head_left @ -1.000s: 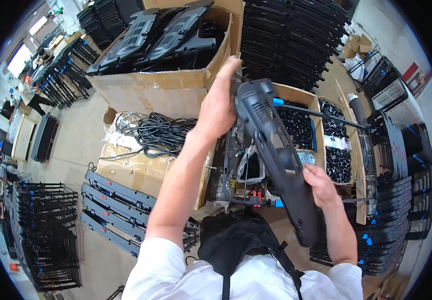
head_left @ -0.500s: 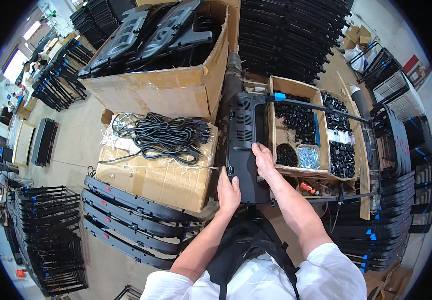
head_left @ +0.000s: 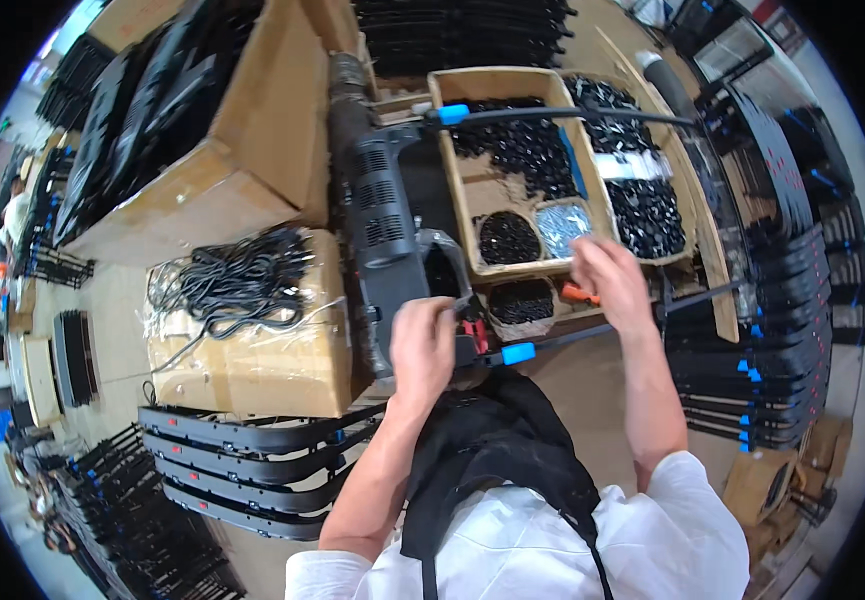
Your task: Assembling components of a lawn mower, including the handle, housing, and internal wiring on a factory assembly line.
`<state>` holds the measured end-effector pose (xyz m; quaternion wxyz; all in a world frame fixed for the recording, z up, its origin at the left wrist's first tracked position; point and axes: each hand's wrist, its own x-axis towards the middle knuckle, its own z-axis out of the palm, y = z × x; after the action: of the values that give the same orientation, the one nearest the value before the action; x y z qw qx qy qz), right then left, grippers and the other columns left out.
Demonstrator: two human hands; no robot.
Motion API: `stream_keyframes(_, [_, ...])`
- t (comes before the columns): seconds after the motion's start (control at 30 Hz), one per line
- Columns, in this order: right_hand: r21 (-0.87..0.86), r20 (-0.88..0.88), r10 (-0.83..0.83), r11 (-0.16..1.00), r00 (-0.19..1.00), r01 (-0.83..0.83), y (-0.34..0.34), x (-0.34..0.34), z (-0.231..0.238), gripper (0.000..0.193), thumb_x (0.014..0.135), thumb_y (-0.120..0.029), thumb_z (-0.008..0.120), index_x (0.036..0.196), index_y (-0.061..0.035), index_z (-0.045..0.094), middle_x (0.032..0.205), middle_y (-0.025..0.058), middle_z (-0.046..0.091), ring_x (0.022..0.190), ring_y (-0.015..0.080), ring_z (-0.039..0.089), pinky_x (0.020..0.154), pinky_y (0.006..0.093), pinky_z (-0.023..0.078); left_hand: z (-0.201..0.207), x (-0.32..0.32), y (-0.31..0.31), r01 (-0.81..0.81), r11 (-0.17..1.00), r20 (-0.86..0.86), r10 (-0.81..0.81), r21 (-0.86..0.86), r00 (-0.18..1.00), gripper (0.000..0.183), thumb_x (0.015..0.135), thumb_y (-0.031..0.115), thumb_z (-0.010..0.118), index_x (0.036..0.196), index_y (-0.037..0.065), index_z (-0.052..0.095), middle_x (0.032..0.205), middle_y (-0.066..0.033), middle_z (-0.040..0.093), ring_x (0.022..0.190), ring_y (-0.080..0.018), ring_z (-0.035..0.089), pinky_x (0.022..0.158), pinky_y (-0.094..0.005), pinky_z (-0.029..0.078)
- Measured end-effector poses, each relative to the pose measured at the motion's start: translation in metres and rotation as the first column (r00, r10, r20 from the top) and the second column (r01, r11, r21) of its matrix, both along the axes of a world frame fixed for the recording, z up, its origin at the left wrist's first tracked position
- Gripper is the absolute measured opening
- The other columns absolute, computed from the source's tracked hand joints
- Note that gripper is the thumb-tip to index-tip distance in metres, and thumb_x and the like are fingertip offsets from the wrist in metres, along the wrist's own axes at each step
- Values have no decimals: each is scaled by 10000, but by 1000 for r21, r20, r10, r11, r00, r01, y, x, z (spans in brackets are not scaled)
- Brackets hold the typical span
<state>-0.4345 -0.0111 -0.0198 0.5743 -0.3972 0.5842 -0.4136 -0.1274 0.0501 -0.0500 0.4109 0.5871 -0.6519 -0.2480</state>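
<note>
A long black plastic cover [head_left: 380, 225] with vent slots lies on the bench in front of me. Over its near right part is my left hand [head_left: 422, 345], fingers curled in; what they hold, if anything, is hidden. My right hand [head_left: 612, 282] is at the near edge of the parts box, fingertips drawn together beside a compartment of silver screws [head_left: 560, 224]. Whether a screw is between them I cannot make out. Just under that hand shows an orange tool [head_left: 579, 293], mostly covered. A black tube with blue tape [head_left: 518, 353] runs to the right below it.
The wooden parts box [head_left: 438, 90] holds black fittings [head_left: 522, 150]. A small tub of black screws [head_left: 522, 303] stands before it. Left are a carton with coiled black cables [head_left: 232, 285], a large carton of covers [head_left: 252, 130], and stacked curved black panels [head_left: 242, 440].
Both hands have come off the black cover's sides. My right hand has moved right to the screws; my left has curled its fingers. The view has shifted, and the tub of black screws now shows.
</note>
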Motion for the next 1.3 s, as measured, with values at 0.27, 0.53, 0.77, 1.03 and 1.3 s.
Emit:
stream_keyframes(0.27, [424, 136, 71, 897, 988, -123, 163, -113, -44, 268, 1019, -289, 670, 1001, -33, 748, 824, 15, 717, 666, 67, 633, 546, 217, 449, -172, -144, -81, 638, 569, 323, -822, 519, 469, 363, 883, 68, 680, 1237, 136, 718, 1213, -128, 684, 1187, -353, 657, 1012, -454, 545])
stream_keyframes(0.53, [486, 226, -365, 846, 903, 220, 150, -113, -209, 276, 991, -262, 691, 1094, -9, 729, 889, 55, 722, 721, 127, 673, 541, 250, 478, -208, -176, -101, 666, 178, 278, -960, 725, -45, 452, 910, 61, 624, 1345, 175, 583, 1388, -225, 503, 1275, -438, 584, 1013, -494, 547])
stream_keyframes(0.77, [640, 293, -777, 592, 557, 489, 41, -74, -306, 334, 974, -278, 742, 1134, 12, 697, 928, 90, 719, 731, 185, 697, 552, 302, 559, -215, -176, -111, 643, 233, 195, -972, 729, 131, 219, 958, 106, 595, 1170, 56, 627, 1168, -227, 622, 1125, -416, 648, 951, -496, 538])
stream_keyframes(1.03, [598, -75, -870, 352, 487, 720, -2, -61, -303, 248, 879, -209, 812, 945, 6, 707, 824, 69, 696, 579, 182, 624, 440, 331, 493, -225, -159, -112, 347, 231, -74, -730, 909, 679, 371, 1050, 307, 520, 1312, 75, 644, 1273, -208, 690, 1233, -371, 631, 1081, -433, 473])
stream_keyframes(1.3, [628, 617, -708, 706, 345, 326, 57, -151, -294, 229, 966, -244, 698, 1159, -132, 648, 927, 53, 703, 743, 185, 656, 498, 243, 408, -224, -165, -103, 383, 42, -346, -348, 923, 871, 286, 1096, 263, 525, 1312, 108, 632, 860, -5, 552, 715, -112, 513, 619, -279, 439])
